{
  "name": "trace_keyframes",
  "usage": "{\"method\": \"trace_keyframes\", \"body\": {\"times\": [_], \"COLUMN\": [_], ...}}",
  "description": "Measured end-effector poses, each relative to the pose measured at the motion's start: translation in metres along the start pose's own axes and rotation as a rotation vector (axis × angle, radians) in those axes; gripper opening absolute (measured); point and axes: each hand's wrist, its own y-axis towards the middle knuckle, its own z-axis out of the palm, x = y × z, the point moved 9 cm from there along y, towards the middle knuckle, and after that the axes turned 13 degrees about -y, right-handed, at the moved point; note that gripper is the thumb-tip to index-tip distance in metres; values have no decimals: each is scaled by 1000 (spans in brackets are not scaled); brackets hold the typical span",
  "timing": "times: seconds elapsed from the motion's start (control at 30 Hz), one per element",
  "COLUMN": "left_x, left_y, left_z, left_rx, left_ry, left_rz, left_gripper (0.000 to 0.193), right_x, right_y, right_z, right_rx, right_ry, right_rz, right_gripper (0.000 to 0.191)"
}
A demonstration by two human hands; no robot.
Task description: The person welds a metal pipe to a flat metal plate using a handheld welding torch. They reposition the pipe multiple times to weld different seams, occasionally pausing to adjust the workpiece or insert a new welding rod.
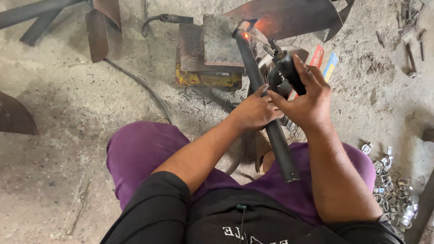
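A dark steel pipe [253, 72] runs from my lap up to a rusty metal block [221, 40] on the floor. My left hand [253, 110] grips the pipe around its middle. My right hand [305, 97] holds a black welding electrode holder [282, 68]. Its thin rod [257, 38] reaches up-left to the pipe's far end, where an orange glow [246, 35] shows at the joint with a small bent metal piece. I sit with purple trousers [140, 153] and a black shirt.
A yellow block [203, 79] lies under the rusty plates. A black cable [144, 86] crosses the concrete floor. A red, blue and yellow box [323, 61] sits behind my right hand. Several small shiny metal parts [393, 194] are heaped at the right. A rusty sheet [289, 16] stands behind.
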Motion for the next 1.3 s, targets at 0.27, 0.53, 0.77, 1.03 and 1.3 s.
{"method": "trace_keyframes", "body": {"times": [0.27, 0.53, 0.77, 1.03, 1.3], "left_x": [0, 0, -5, 3, 1], "left_y": [1, 1, -7, -4, -6], "left_z": [13, 19, 7, 26, 19], "left_rx": [-30, -23, -193, -9, -22], "left_ry": [93, 138, 100, 88, 73], "left_rz": [53, 43, 110, 24, 62], "left_gripper": [24, 23, 23, 17, 19], "right_x": [-1, 0, 4, 3, -1], "right_y": [0, -2, -4, -4, -4], "right_z": [5, 4, 2, -13, -4], "right_rx": [-28, -9, -15, -65, -41], "right_ry": [-65, -58, -58, -62, -62], "right_rz": [-43, -37, -34, -35, -20], "right_gripper": [88, 86, 85, 87, 84]}}
